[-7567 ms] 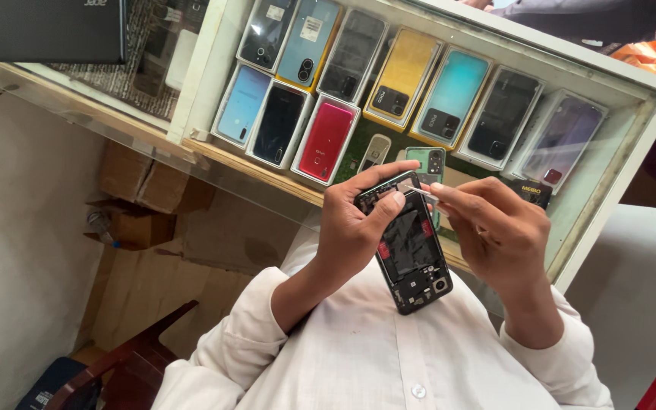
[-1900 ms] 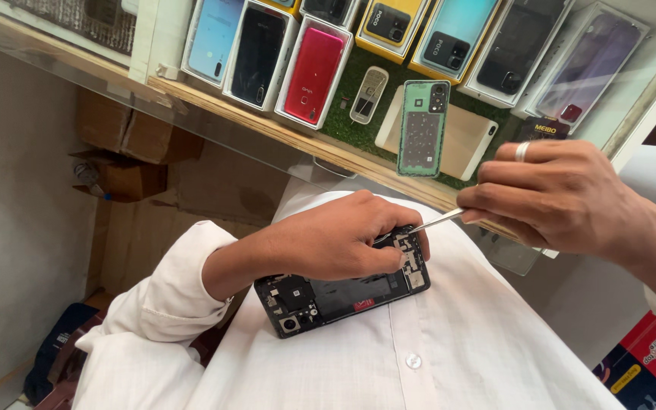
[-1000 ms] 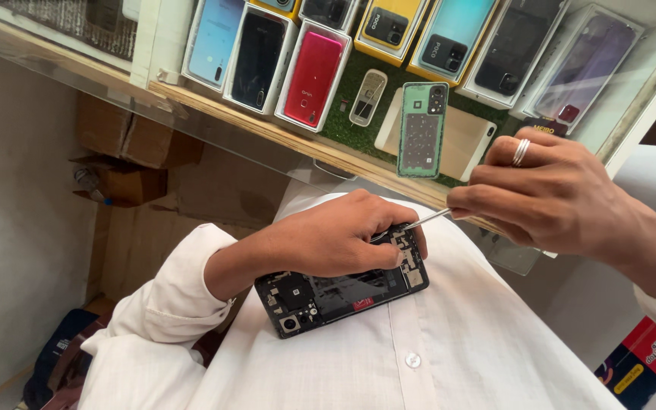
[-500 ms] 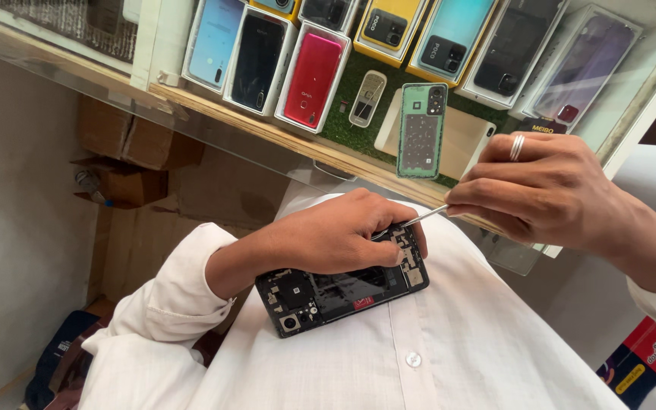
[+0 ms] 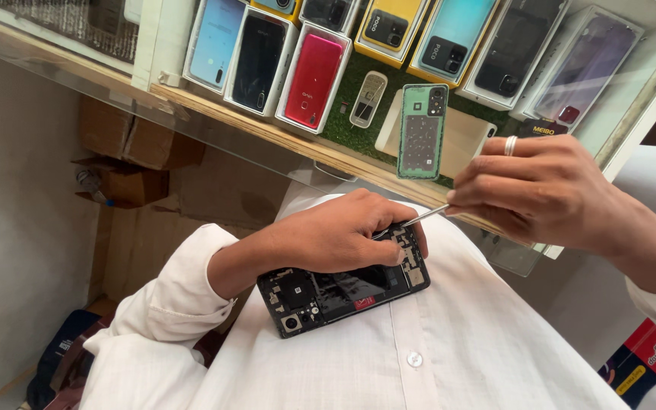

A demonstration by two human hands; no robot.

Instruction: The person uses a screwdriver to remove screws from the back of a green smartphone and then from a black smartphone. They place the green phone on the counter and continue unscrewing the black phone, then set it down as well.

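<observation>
Fingers of the left hand (image 5: 335,235) curl down over a black opened phone with its back cover off (image 5: 343,288), pinning it against the white buttoned shirt (image 5: 434,349) on the person's front. The phone's exposed inside is matte and dark, with small metal shields, a round camera ring at its lower-left end and a red sticker near the middle. Its long axis runs from lower left to upper right, the camera end toward the left sleeve.

The right hand (image 5: 540,193), a silver ring on one finger, pinches a thin metal tool (image 5: 424,216) between thumb and fingertips — the tip meets the phone's upper-right end, just beside the left fingers.

Beyond the hands a glass-topped wooden display case (image 5: 267,137) holds white trays with glossy phones: pale blue, black, red, yellow, turquoise. On green turf lies a small grey keypad phone (image 5: 367,99), and beside it a translucent green back cover (image 5: 421,130) on a tan slab. Brown cardboard boxes (image 5: 127,156) sit below — a red and blue printed package (image 5: 639,364) is at the lower right.
</observation>
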